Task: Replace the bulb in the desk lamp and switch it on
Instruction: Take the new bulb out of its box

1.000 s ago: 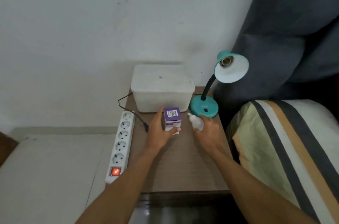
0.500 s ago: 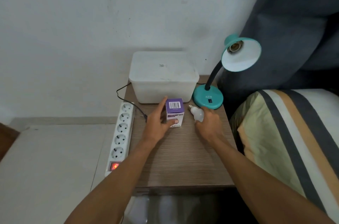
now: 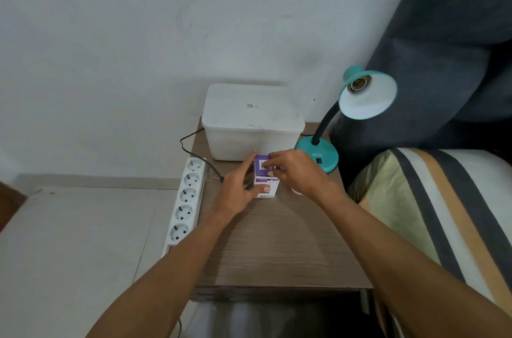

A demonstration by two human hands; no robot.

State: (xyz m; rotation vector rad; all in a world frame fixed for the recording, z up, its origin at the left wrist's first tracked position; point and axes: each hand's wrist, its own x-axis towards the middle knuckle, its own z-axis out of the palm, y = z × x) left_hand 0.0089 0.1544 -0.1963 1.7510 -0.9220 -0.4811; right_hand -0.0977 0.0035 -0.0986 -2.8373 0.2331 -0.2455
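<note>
A teal desk lamp [image 3: 323,155] stands at the back right of the wooden bedside table [image 3: 277,243]. Its shade [image 3: 370,99] tilts toward me and the socket [image 3: 360,82] inside is bare. A black rocker switch [image 3: 319,161] sits on the base. My left hand [image 3: 238,191] grips a purple and white bulb box [image 3: 269,184] from the left, standing on the table. My right hand [image 3: 296,171] has its fingertips on the box's top flap. A sliver of a white bulb [image 3: 297,192] lies on the table under my right wrist.
A white lidded plastic container [image 3: 252,121] sits behind the box against the wall. A white power strip [image 3: 185,199] runs along the table's left edge, with a black cord [image 3: 194,155] plugged nearby. Striped bedding [image 3: 443,199] and dark fabric [image 3: 443,46] lie to the right.
My right hand let go of the white bulb, left it on the table and moved left onto the top of the box. My left hand stays on the box.
</note>
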